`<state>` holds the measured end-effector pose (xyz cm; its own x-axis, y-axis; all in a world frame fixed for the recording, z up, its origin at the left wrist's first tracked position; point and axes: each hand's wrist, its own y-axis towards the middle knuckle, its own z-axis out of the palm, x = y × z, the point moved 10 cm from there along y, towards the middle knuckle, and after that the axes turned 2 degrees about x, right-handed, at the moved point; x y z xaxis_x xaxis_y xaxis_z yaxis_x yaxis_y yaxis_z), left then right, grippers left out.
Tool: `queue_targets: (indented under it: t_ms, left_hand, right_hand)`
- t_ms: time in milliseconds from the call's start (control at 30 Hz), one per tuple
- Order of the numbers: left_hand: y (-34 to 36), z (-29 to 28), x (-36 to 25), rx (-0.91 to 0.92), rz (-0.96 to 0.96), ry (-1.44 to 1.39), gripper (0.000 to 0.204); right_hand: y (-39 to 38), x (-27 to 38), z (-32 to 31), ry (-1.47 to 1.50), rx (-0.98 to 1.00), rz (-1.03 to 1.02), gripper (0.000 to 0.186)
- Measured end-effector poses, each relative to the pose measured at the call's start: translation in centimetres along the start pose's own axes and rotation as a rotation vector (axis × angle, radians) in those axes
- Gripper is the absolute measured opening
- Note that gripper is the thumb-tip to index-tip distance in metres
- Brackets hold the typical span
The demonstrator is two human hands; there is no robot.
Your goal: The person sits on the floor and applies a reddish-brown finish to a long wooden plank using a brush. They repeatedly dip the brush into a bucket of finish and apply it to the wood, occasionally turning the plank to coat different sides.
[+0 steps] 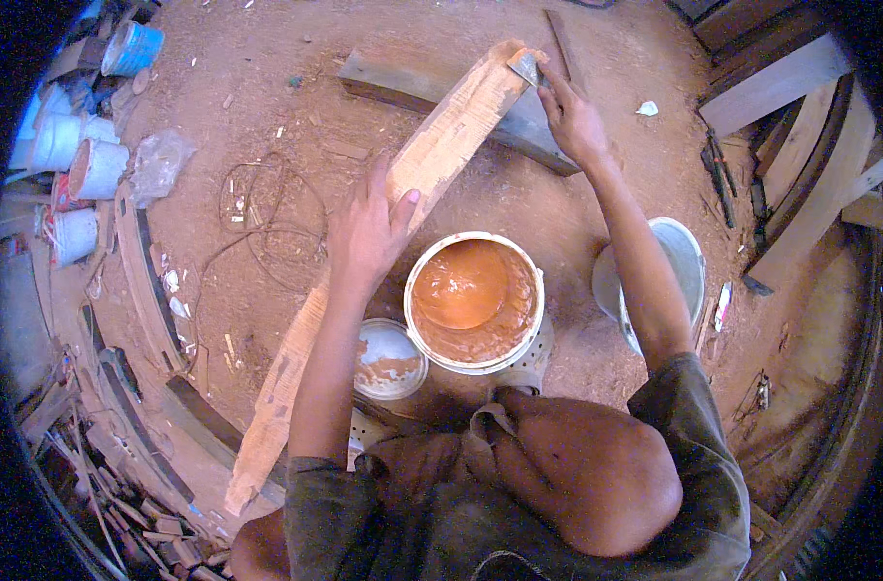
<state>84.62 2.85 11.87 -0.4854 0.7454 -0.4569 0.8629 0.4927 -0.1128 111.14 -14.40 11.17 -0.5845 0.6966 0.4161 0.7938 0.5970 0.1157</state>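
A long pale wooden plank (456,136) slants from the lower left to the upper middle, its far end over a thick timber beam (403,85). My left hand (366,228) grips it near the middle, thumb lying across the top face. At the far end my right hand (572,121) holds a putty knife (525,67), the flat metal blade against the wood. Orange-brown paste shows around the blade. A white bucket (420,351) of wet orange-brown filler (466,290) stands between my forearms. Beside it is a smeared white lid (391,373).
Another bucket (682,247) stands under my right forearm. Several tubs and a blue bucket (132,48) line the left, near a clear plastic bag (161,167). Thin cord (253,232) lies on the dirt floor. Timber boards (819,203) lean at right; wood scraps (161,528) fill the lower left.
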Motion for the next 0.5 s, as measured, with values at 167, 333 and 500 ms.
queue_targets:
  t_ms: [167,333,500]
  left_hand:
    - [-0.1,-0.1,0.1,-0.055,0.035,-0.049,0.064]
    - [-0.1,0.4,0.6,-0.018,0.004,-0.095,0.063]
    - [-0.1,0.5,0.6,0.002,-0.004,-0.110,0.064]
  right_hand:
    - [-0.3,0.3,-1.8,-0.106,0.098,0.036,0.040]
    - [0.2,-0.8,-4.7,-0.339,0.377,0.033,0.037]
    - [3.6,2.0,-5.7,-0.200,0.355,-0.196,0.039]
